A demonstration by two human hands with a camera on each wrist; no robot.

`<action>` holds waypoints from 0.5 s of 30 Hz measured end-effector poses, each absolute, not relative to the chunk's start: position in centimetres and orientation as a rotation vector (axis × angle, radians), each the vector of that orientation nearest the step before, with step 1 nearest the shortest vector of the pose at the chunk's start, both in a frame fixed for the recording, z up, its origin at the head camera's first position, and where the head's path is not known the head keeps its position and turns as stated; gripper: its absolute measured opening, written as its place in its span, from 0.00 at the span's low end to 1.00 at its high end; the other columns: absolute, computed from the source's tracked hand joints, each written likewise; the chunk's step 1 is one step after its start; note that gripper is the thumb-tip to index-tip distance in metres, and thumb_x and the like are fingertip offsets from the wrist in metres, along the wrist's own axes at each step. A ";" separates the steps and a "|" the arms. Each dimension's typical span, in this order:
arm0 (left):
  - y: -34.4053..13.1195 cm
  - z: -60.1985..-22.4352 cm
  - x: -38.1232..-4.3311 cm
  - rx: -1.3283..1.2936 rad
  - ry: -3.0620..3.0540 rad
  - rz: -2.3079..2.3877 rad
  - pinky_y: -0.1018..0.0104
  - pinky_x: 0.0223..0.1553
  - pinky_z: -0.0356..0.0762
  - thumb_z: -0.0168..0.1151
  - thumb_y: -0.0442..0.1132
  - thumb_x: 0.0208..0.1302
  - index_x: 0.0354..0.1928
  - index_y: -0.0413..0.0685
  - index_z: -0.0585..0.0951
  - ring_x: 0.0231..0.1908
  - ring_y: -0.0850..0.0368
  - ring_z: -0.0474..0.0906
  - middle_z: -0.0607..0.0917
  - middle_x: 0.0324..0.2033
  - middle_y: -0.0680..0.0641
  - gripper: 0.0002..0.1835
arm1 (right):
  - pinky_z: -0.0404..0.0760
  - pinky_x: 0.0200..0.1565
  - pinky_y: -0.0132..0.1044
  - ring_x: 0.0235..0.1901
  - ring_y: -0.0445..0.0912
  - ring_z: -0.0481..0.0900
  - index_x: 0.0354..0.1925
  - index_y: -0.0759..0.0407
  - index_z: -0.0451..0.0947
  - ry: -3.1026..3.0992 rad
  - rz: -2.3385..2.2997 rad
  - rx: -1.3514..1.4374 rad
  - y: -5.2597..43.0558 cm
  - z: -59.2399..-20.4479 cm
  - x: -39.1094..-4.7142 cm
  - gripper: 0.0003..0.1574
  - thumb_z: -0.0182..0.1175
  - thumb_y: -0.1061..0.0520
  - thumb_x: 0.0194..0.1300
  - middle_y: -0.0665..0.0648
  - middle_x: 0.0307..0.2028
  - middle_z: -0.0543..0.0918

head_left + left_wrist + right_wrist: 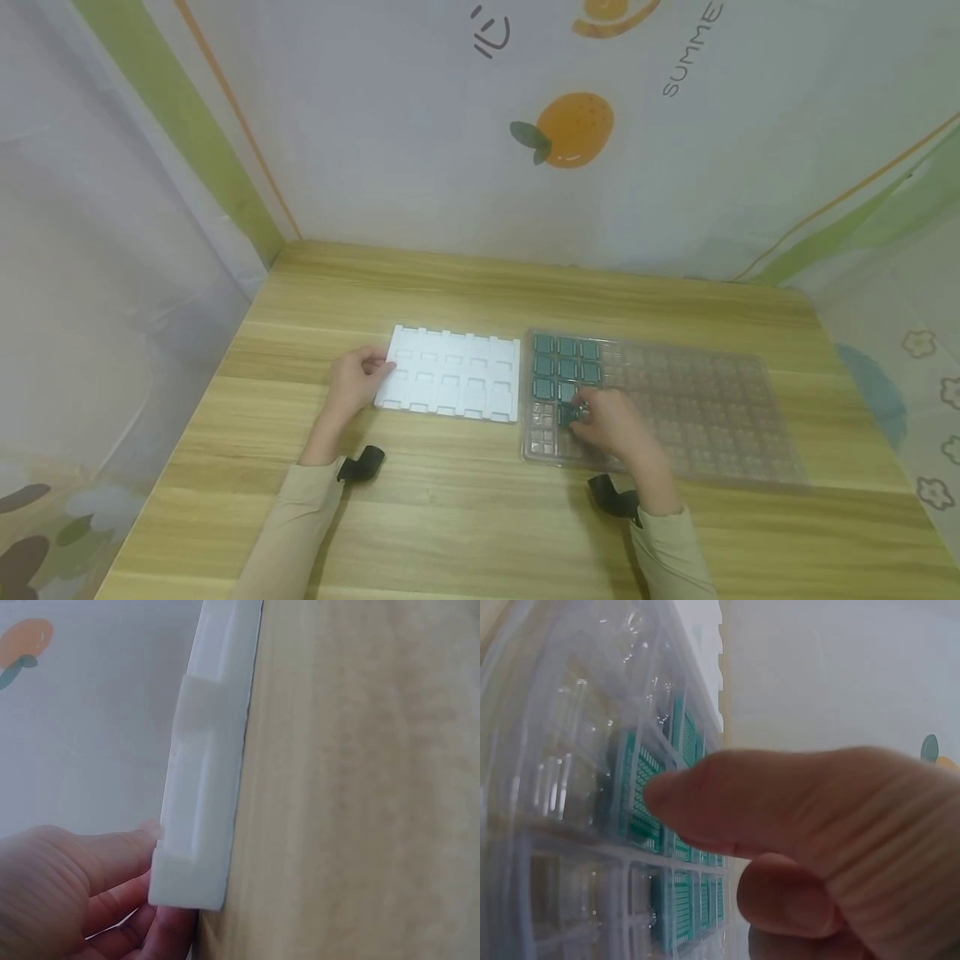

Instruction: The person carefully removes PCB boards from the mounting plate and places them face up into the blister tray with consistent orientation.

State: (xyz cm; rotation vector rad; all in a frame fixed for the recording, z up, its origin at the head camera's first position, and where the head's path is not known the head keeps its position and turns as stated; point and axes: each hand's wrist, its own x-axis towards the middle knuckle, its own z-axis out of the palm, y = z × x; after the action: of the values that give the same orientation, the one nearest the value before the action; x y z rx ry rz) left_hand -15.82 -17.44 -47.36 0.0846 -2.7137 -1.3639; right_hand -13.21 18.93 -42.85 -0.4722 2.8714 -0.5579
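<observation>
My left hand (357, 382) grips the left edge of a white plastic tray (450, 375) with shallow moulded pockets. In the left wrist view, the thumb of that hand (56, 889) lies on the near corner of the white tray (199, 780), with the other fingers beneath it. Over a clear plastic compartment tray (697, 400), my right hand (617, 425) pinches a small green circuit board (567, 414) in its pocket. The thumb of my right hand (802, 795) touches this green board (646, 799) in the right wrist view; the far fingertips are hidden.
Several more green circuit boards (567, 368) fill pockets at the clear tray's left end. Both trays lie side by side on a wooden table (480, 525). A printed curtain (405, 167) hangs behind the table. Black wrist mounts (362, 464) sit on both sleeves.
</observation>
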 end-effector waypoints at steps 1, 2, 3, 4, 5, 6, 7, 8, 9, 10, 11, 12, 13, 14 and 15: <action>-17.4 -47.4 -15.8 0.087 -2.714 -1.364 0.52 0.38 0.80 0.63 0.31 0.58 0.40 0.26 0.80 0.34 0.40 0.81 0.83 0.32 0.33 0.12 | 0.72 0.22 0.33 0.19 0.41 0.70 0.36 0.65 0.79 2.874 -0.555 -0.474 18.9 -42.9 -13.2 0.15 0.68 0.64 0.47 0.52 0.21 0.78; -17.4 -47.4 -15.8 0.089 -2.715 -1.365 0.52 0.38 0.80 0.63 0.31 0.58 0.40 0.26 0.80 0.34 0.40 0.81 0.83 0.32 0.33 0.12 | 0.72 0.22 0.33 0.19 0.41 0.70 0.36 0.65 0.79 2.877 -0.553 -0.472 19.0 -42.9 -13.2 0.15 0.68 0.64 0.47 0.52 0.21 0.78; -17.4 -47.4 -15.8 0.092 -2.717 -1.364 0.52 0.38 0.80 0.63 0.31 0.59 0.40 0.26 0.80 0.34 0.40 0.81 0.83 0.32 0.33 0.12 | 0.72 0.22 0.33 0.19 0.41 0.70 0.36 0.65 0.79 2.879 -0.550 -0.473 19.0 -42.9 -13.2 0.14 0.68 0.64 0.47 0.52 0.21 0.78; -17.4 -47.4 -15.9 0.096 -2.719 -1.364 0.52 0.38 0.80 0.63 0.31 0.59 0.40 0.26 0.80 0.34 0.40 0.81 0.83 0.32 0.33 0.12 | 0.72 0.22 0.33 0.19 0.41 0.70 0.36 0.65 0.79 2.882 -0.548 -0.474 19.0 -43.0 -13.2 0.14 0.68 0.63 0.47 0.52 0.21 0.78; -17.4 -47.4 -15.9 0.101 -2.722 -1.364 0.52 0.38 0.80 0.63 0.31 0.59 0.40 0.26 0.80 0.34 0.41 0.81 0.83 0.32 0.33 0.12 | 0.72 0.22 0.32 0.19 0.41 0.70 0.36 0.65 0.79 2.880 -0.557 -0.472 19.1 -43.0 -13.2 0.14 0.68 0.64 0.47 0.53 0.21 0.78; -17.4 -47.4 -15.9 0.108 -2.726 -1.363 0.52 0.38 0.80 0.62 0.31 0.59 0.41 0.27 0.80 0.34 0.41 0.81 0.83 0.32 0.33 0.12 | 0.72 0.21 0.32 0.18 0.41 0.70 0.36 0.65 0.79 2.879 -0.566 -0.461 19.1 -43.1 -13.2 0.14 0.68 0.63 0.48 0.53 0.21 0.78; -17.4 -47.4 -15.9 0.111 -2.729 -1.364 0.52 0.38 0.80 0.62 0.31 0.59 0.41 0.27 0.80 0.34 0.41 0.81 0.83 0.33 0.33 0.12 | 0.72 0.21 0.32 0.18 0.41 0.71 0.36 0.65 0.79 2.872 -0.582 -0.451 19.2 -43.1 -13.2 0.14 0.68 0.64 0.48 0.53 0.21 0.78; -17.4 -47.4 -15.9 0.115 -2.732 -1.365 0.52 0.38 0.80 0.62 0.32 0.59 0.41 0.27 0.80 0.34 0.41 0.81 0.83 0.33 0.33 0.12 | 0.73 0.21 0.32 0.18 0.41 0.71 0.37 0.65 0.79 2.861 -0.604 -0.435 19.2 -43.1 -13.2 0.15 0.68 0.64 0.48 0.53 0.21 0.79; -17.4 -47.4 -15.9 0.119 -2.736 -1.365 0.52 0.39 0.80 0.62 0.32 0.59 0.41 0.27 0.80 0.34 0.41 0.81 0.83 0.33 0.33 0.12 | 0.73 0.21 0.32 0.19 0.41 0.72 0.38 0.65 0.79 2.850 -0.625 -0.417 19.3 -43.1 -13.2 0.15 0.68 0.64 0.49 0.53 0.21 0.79; -17.4 -47.4 -16.0 0.124 -2.738 -1.367 0.52 0.39 0.80 0.62 0.32 0.59 0.41 0.27 0.80 0.34 0.41 0.81 0.83 0.33 0.33 0.12 | 0.74 0.22 0.32 0.19 0.41 0.73 0.39 0.64 0.79 2.844 -0.641 -0.399 19.4 -43.0 -13.2 0.15 0.68 0.64 0.49 0.53 0.22 0.80; -17.4 -47.3 -16.0 0.128 -2.739 -1.371 0.52 0.39 0.80 0.62 0.32 0.60 0.42 0.27 0.80 0.35 0.41 0.81 0.83 0.33 0.33 0.12 | 0.75 0.22 0.32 0.20 0.41 0.75 0.39 0.64 0.78 2.840 -0.654 -0.382 19.4 -43.0 -13.2 0.16 0.67 0.64 0.49 0.53 0.23 0.80; -17.4 -47.3 -16.0 0.129 -2.739 -1.373 0.53 0.39 0.80 0.62 0.32 0.60 0.42 0.27 0.80 0.35 0.41 0.81 0.83 0.33 0.33 0.12 | 0.76 0.23 0.33 0.21 0.42 0.76 0.40 0.64 0.79 2.843 -0.657 -0.370 19.5 -43.0 -13.2 0.16 0.67 0.64 0.49 0.53 0.22 0.80; -17.4 -47.3 -16.0 0.129 -2.740 -1.377 0.53 0.39 0.80 0.62 0.32 0.60 0.42 0.27 0.80 0.35 0.41 0.81 0.83 0.33 0.33 0.12 | 0.77 0.23 0.34 0.21 0.42 0.77 0.40 0.64 0.79 2.846 -0.662 -0.359 19.6 -42.9 -13.2 0.16 0.67 0.63 0.49 0.53 0.23 0.81; -17.4 -47.3 -15.9 0.128 -2.738 -1.379 0.53 0.39 0.80 0.62 0.32 0.60 0.42 0.27 0.80 0.35 0.41 0.81 0.83 0.33 0.33 0.12 | 0.77 0.24 0.34 0.21 0.42 0.77 0.40 0.63 0.79 2.852 -0.661 -0.348 19.6 -42.9 -13.2 0.17 0.67 0.63 0.49 0.53 0.23 0.81; -17.4 -47.2 -15.9 0.129 -2.736 -1.383 0.52 0.39 0.80 0.62 0.32 0.60 0.42 0.27 0.79 0.35 0.41 0.80 0.83 0.33 0.33 0.12 | 0.76 0.23 0.34 0.21 0.42 0.77 0.41 0.63 0.79 2.861 -0.655 -0.340 19.6 -42.8 -13.2 0.17 0.67 0.62 0.50 0.53 0.23 0.81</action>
State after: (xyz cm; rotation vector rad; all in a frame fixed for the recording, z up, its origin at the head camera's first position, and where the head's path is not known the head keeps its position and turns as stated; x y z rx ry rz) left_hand -15.92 -17.39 -47.25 0.1290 -2.7362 -1.3835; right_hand -13.19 19.64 -42.84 -0.3404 2.8606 -0.6545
